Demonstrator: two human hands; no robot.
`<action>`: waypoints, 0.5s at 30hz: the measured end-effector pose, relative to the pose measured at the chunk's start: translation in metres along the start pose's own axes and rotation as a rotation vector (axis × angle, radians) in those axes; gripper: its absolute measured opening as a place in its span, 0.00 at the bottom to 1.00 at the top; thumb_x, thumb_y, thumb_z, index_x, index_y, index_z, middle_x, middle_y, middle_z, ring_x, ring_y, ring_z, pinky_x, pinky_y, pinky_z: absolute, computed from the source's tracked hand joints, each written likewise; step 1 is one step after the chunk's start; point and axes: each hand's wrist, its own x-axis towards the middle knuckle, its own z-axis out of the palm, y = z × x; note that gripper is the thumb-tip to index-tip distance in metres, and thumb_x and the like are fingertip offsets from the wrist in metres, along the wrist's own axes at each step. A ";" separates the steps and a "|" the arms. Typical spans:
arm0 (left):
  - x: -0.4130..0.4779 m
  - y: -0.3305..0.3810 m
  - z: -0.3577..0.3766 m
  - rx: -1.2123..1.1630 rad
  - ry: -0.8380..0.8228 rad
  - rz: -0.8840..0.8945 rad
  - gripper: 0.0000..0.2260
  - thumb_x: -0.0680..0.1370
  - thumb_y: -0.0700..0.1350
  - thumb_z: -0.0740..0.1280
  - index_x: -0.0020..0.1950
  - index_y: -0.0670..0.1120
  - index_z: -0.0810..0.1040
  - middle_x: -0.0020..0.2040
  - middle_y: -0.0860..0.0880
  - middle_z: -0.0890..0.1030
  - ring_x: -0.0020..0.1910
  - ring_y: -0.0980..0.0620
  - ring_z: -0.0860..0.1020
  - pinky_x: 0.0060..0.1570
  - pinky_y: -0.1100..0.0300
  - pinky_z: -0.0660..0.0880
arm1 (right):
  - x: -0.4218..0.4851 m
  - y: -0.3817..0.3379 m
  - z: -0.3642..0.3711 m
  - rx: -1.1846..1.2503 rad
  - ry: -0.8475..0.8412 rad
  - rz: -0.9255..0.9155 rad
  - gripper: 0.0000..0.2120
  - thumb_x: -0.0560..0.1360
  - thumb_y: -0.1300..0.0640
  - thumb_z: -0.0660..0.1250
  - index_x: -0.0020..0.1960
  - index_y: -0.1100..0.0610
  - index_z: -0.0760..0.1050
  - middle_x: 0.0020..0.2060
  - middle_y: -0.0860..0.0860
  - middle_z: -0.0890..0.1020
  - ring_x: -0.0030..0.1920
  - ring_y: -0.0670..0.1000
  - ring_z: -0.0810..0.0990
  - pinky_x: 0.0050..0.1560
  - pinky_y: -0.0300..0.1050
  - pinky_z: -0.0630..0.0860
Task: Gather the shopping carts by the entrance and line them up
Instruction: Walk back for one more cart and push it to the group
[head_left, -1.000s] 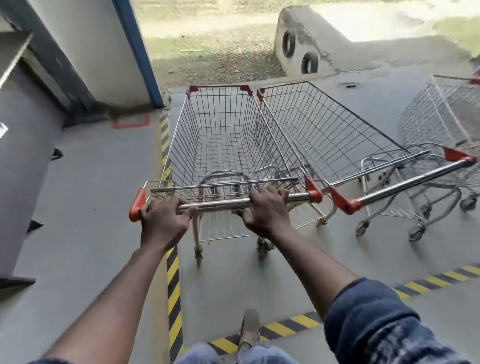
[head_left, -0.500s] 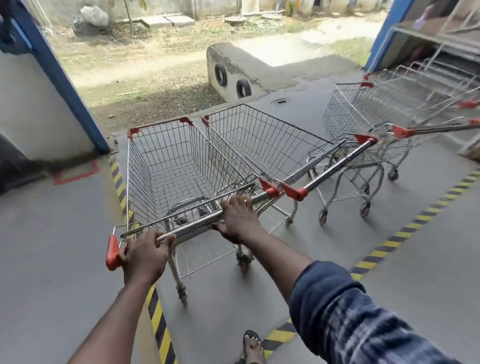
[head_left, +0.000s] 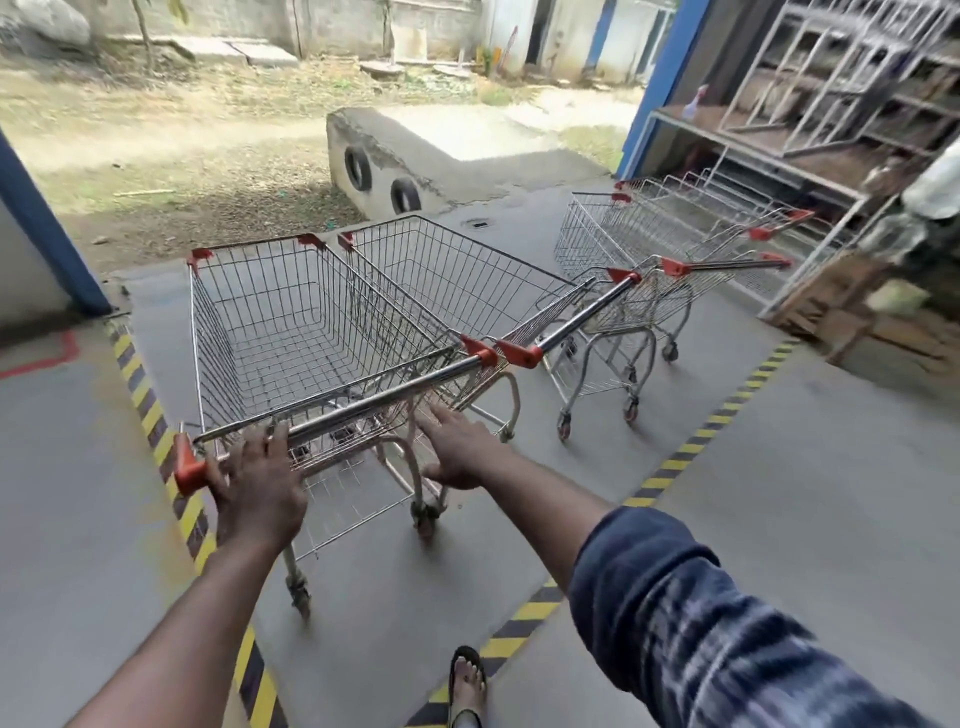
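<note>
Cart handle (head_left: 374, 396) at left hand (head_left: 260, 488), just above right hand (head_left: 460, 452); fingers of both splayed

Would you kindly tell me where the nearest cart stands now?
In the head view, the nearest cart stands left of centre, beside a second cart on its right, the left hand at its handle.

Grey concrete floor (head_left: 779, 493) edged with yellow-black hazard tape (head_left: 719, 415); blue post (head_left: 660, 88) and metal shelving (head_left: 831, 93) at upper right, with a daylit dirt yard (head_left: 156, 140) beyond.
</note>
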 end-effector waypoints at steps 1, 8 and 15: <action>-0.008 0.004 -0.001 -0.017 -0.024 -0.014 0.31 0.76 0.45 0.69 0.77 0.48 0.61 0.77 0.43 0.61 0.77 0.41 0.56 0.73 0.35 0.47 | -0.006 0.000 0.001 0.012 -0.008 0.011 0.40 0.77 0.46 0.69 0.80 0.52 0.51 0.81 0.56 0.50 0.78 0.61 0.55 0.75 0.63 0.60; -0.051 0.021 -0.018 -0.425 -0.140 -0.165 0.33 0.78 0.46 0.70 0.79 0.44 0.60 0.81 0.45 0.54 0.78 0.43 0.57 0.72 0.48 0.61 | -0.025 -0.006 0.024 0.029 -0.038 0.027 0.34 0.74 0.46 0.71 0.75 0.53 0.59 0.72 0.58 0.64 0.70 0.62 0.68 0.66 0.62 0.71; -0.159 -0.008 -0.018 -0.385 -0.369 -0.493 0.34 0.77 0.50 0.71 0.79 0.44 0.59 0.76 0.42 0.65 0.73 0.42 0.66 0.65 0.53 0.67 | -0.043 -0.034 0.064 0.007 -0.108 -0.144 0.34 0.75 0.44 0.69 0.74 0.57 0.62 0.72 0.59 0.66 0.70 0.63 0.68 0.66 0.58 0.70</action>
